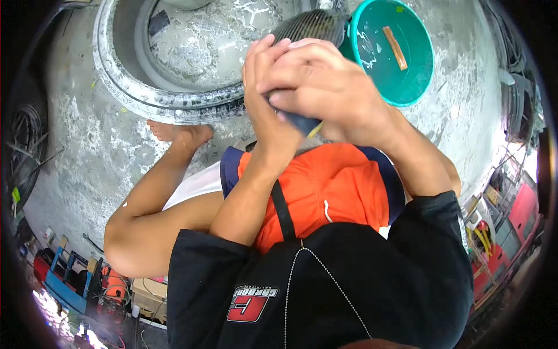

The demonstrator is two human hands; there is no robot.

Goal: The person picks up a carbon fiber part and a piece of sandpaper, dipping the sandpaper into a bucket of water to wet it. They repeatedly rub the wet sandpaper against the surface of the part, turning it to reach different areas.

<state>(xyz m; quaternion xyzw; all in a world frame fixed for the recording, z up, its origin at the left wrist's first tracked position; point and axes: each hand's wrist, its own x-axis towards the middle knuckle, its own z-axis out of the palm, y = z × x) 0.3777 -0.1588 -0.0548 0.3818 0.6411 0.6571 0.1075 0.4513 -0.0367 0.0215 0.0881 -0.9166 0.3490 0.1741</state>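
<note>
Head view: the left hand [264, 99] and right hand [328, 87] both have their fingers clamped round a dark ribbed tool [312, 26]. Its head juts past the fingertips, beside a teal basin [410, 84]. It probably handles stiff and light, and is best gripped at the handle.

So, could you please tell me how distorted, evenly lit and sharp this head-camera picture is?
Head view: fisheye bending curves the tyre and teal basin, with black vignette at the corners; soft daylight with faint shadows on the concrete floor; blown-out glare at the right edge and lower left; the left hand and right hand, clasped on a dark ridged object, look sharp.
</note>
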